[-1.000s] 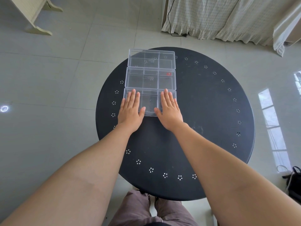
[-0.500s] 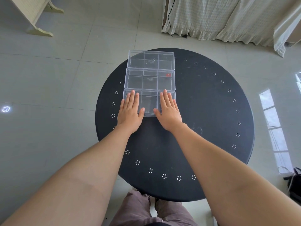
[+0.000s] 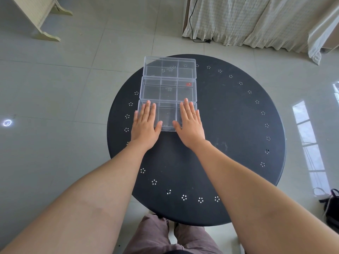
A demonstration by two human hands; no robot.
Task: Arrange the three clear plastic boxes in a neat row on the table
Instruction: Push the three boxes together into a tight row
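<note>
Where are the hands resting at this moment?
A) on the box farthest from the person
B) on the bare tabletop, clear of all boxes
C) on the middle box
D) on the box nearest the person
D: the left hand and right hand lie flat, fingers extended, on the nearest box.

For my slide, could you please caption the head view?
Both hands, left and right, flat on the nearest clear box of three.
</note>
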